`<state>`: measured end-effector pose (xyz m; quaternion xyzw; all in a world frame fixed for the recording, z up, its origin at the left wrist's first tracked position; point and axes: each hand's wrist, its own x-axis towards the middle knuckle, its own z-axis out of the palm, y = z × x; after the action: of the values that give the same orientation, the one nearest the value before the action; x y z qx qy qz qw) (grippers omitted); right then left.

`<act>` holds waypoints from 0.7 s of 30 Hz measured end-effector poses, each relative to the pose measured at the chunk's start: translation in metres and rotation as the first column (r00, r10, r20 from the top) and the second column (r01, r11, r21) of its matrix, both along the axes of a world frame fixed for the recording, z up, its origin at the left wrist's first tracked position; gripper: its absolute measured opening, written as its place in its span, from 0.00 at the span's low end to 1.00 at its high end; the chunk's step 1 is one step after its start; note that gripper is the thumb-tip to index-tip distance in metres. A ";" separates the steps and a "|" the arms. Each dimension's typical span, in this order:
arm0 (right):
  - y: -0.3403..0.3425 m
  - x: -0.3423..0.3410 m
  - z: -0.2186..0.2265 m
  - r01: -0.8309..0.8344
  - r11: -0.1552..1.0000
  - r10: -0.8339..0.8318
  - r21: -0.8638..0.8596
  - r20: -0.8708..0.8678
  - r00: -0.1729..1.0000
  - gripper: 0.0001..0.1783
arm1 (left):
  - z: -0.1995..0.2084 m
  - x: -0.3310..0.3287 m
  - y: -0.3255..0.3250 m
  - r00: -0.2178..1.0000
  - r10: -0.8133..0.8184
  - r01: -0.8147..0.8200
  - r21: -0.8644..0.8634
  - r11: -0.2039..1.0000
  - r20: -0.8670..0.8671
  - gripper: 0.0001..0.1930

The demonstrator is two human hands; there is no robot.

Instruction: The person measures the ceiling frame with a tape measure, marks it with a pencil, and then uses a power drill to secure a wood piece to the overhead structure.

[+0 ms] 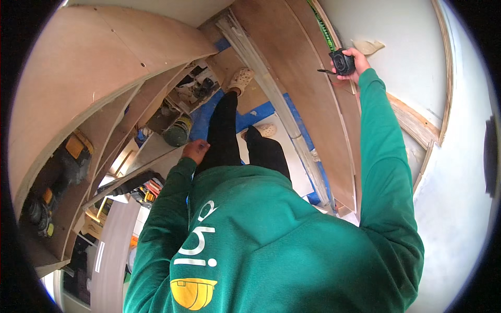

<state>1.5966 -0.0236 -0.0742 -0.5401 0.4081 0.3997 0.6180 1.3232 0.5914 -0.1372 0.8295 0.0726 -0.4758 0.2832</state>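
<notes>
Right hand [355,63] grips one black tape measure [342,61] against a tall plywood panel [297,68] leaning at the white wall [412,62]; the left hand [195,151] rests loosely curled at the thigh, holding nothing. Two beige clogs [241,80] stand on blue floor covering [250,116], beside several more plywood sheets [88,68] and one round green canister [176,133].

No packages, labels, signs or screens can be made out — none visible.
</notes>
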 end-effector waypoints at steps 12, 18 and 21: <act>-0.003 -0.002 0.005 0.034 0.969 -0.033 0.244 -0.010 0.999 0.31 | -0.002 -0.003 0.003 0.997 0.053 -0.053 -0.001 0.999 -0.061 0.19; -0.003 -0.004 0.002 0.050 0.964 -0.048 0.263 -0.014 0.999 0.31 | 0.007 0.001 -0.004 0.998 0.056 -0.055 0.045 0.998 -0.037 0.19; -0.005 -0.001 0.004 0.049 0.960 -0.045 0.275 -0.022 0.999 0.31 | 0.012 0.005 -0.006 0.997 0.050 -0.047 0.067 0.997 -0.053 0.19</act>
<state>1.5960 -0.0289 -0.0698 -0.4358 0.3659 0.4419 0.6935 1.3278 0.5850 -0.1252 0.8232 0.1160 -0.4885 0.2651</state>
